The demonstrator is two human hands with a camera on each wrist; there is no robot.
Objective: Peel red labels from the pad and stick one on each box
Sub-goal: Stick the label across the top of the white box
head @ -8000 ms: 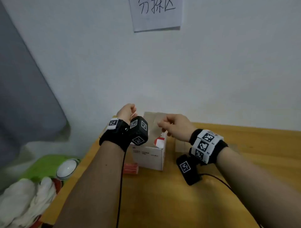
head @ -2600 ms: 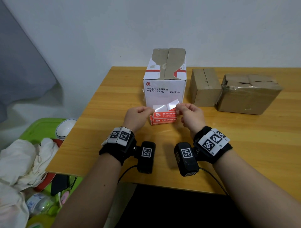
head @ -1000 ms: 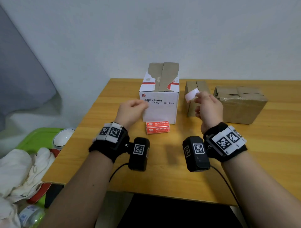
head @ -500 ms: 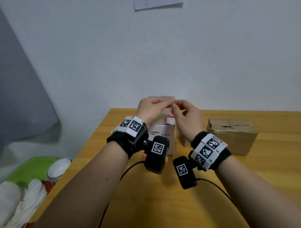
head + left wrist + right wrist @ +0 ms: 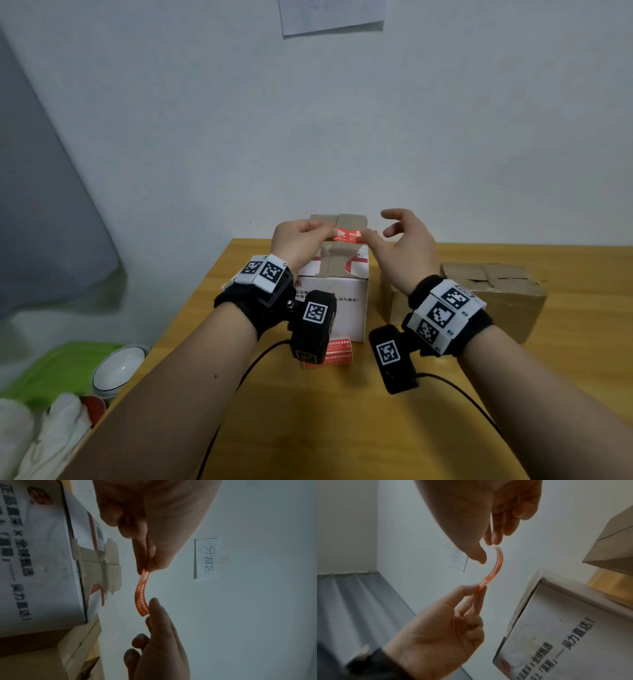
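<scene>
Red label (image 5: 346, 234) pinched at one end by left hand (image 5: 298, 244), above the white box (image 5: 337, 287); right hand (image 5: 404, 248) fingers spread, index fingertip touching the other end. Pad (image 5: 334, 354) on desk (image 5: 342, 428).

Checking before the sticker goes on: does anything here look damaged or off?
The white box has torn brown tape across its top. The red label, pinched by the left hand, bows instead of lying flat.
</scene>
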